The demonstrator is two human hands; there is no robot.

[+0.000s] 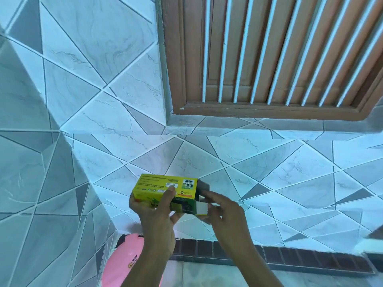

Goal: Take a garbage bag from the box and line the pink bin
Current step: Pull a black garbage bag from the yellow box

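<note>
The yellow box (165, 189) is gripped in the left hand (157, 216), held in mid-air above the pink bin (126, 262); its end flap (201, 208) is pinched by right hand (223, 212) fingers; the flap should be opened fully, box kept level.

Box (165, 189) in my left hand (153, 212): the top face has lines of small black print, plus a white label patch and a recycling symbol, all too blurred for me to read. On the front face I can make out only green letters, roughly "bin", partly covered by my fingers. Pink bin (126, 262) carries a small orange mark with digits, maybe "877". I can't confirm it.
</note>
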